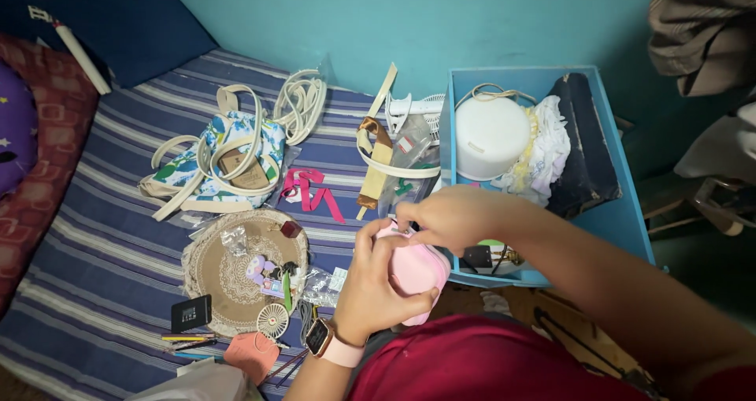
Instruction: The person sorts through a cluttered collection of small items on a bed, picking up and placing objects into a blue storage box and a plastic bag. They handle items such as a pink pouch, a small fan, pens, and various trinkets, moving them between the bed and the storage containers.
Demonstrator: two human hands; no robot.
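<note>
Pink pouch [417, 271] sits clamped in the left hand [374, 287] grip, right hand [449, 216] pinching its top edge.

The round mat [213, 271] lay on the bed [102, 243]. Behind the mat sat the tote bag [216, 165], with the ribbon [309, 190] between them to the right. Right of the mat both hands met around the pouch [417, 269], and farther right stood the box [622, 212], a lidded tub [490, 137] in it.
</note>
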